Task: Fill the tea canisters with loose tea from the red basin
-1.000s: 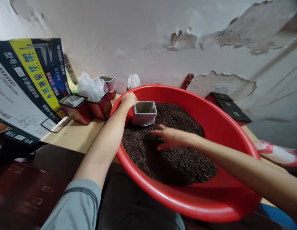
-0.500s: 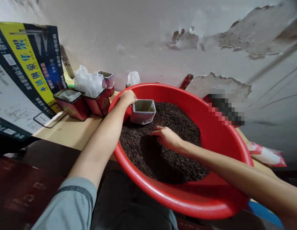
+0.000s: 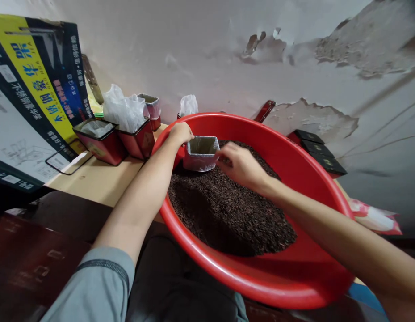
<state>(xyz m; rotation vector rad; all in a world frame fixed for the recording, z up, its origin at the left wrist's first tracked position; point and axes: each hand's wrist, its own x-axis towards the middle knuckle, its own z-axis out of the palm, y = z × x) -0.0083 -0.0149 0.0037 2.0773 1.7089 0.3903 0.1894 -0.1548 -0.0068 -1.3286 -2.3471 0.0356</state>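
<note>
A square tin [image 3: 203,156] with clear plastic folded over its rim stands in a big red basin [image 3: 314,210], near the far left wall. My left hand [image 3: 181,134] reaches over the basin's edge and grips the tin's left rim, fingers closed. At the tin's right corner, my right hand [image 3: 239,163] has its fingers pinched together on the plastic-covered edge; its fingertips are partly hidden. Dark, needle-like tea leaves [image 3: 247,219] fill the basin floor below my hands, with a hollow at the near left. The tin's bottom inside is out of sight.
Red tins [image 3: 103,147] with plastic liners stand left of the basin on a wooden table [image 3: 90,188]. A printed cardboard box [image 3: 36,98] leans beside them. Black-topped boxes [image 3: 317,150] and a red-and-white packet [image 3: 375,217] lie at right. Behind rises a peeling wall [image 3: 200,53].
My right hand has moved up and away from the tea leaves to the tin's right corner. My left hand stays on the tin's left rim. The view has shifted slightly.
</note>
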